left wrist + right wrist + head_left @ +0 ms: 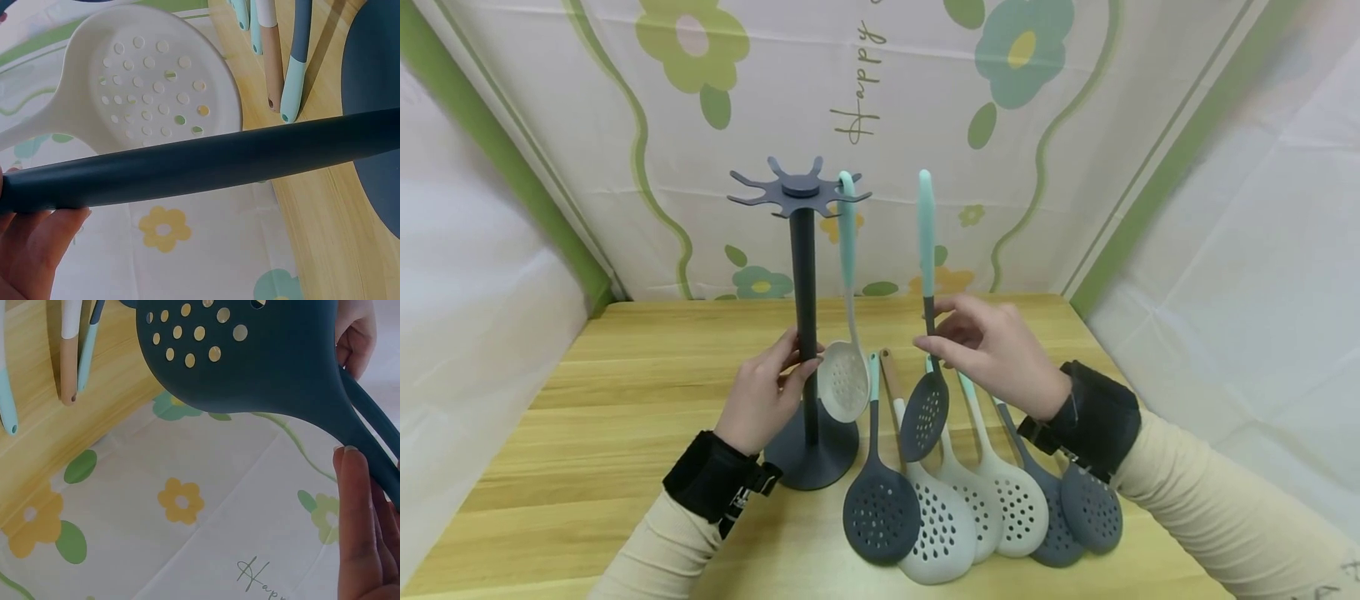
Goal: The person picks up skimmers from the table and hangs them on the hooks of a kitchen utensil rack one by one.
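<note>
Left hand (pixel 758 398) grips stand (pixel 804 275); right hand (pixel 1003 357) pinches raised skimmer (pixel 923 423)

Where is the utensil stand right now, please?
In the head view, the utensil stand is left of centre, gripped by the left hand, beside the hanging cream skimmer.

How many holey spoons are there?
8: a white spoon hangs on the stand, the right hand holds a dark spoon, six spoons lie on the table. More may be hidden.
</note>
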The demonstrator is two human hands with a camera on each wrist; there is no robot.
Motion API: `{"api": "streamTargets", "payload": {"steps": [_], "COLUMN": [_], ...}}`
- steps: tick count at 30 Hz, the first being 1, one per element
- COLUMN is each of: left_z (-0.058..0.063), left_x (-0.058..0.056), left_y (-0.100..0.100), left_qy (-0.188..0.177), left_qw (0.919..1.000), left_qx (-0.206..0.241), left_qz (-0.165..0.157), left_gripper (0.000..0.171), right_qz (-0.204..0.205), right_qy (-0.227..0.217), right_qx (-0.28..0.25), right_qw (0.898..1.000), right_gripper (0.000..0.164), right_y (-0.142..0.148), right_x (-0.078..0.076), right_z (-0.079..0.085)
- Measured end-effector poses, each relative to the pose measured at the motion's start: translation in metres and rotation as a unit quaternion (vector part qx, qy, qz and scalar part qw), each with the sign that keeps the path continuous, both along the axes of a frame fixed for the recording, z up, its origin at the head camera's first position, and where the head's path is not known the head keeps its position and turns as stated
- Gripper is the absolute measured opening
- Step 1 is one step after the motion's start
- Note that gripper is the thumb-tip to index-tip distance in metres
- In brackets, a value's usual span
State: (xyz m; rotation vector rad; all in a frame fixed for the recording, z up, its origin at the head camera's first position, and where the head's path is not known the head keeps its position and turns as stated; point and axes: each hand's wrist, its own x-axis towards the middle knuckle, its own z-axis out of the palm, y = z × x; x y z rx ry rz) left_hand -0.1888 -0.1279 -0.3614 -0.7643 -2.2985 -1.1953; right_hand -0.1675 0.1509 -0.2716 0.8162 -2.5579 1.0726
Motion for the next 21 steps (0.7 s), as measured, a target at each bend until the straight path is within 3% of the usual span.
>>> {"api": "streamTargets", "payload": {"steps": [21], "left_z": [-0.0001], "left_x": [0.0004], "left_y": [0.0013], "left_qy": [-0.003], "left_qw": [0.9999], "left_qx": [-0.006], "left_qz": [0.01], "left_gripper": [0.033], "right_qz": [0.027], "right_qy": [0.025], "right_qx": [-0.002], "right_qw": [0.999], "right_gripper": [0.023], "right_y": [-0.0074], "right_x": [0.0017], "right_z": [0.0079]}}
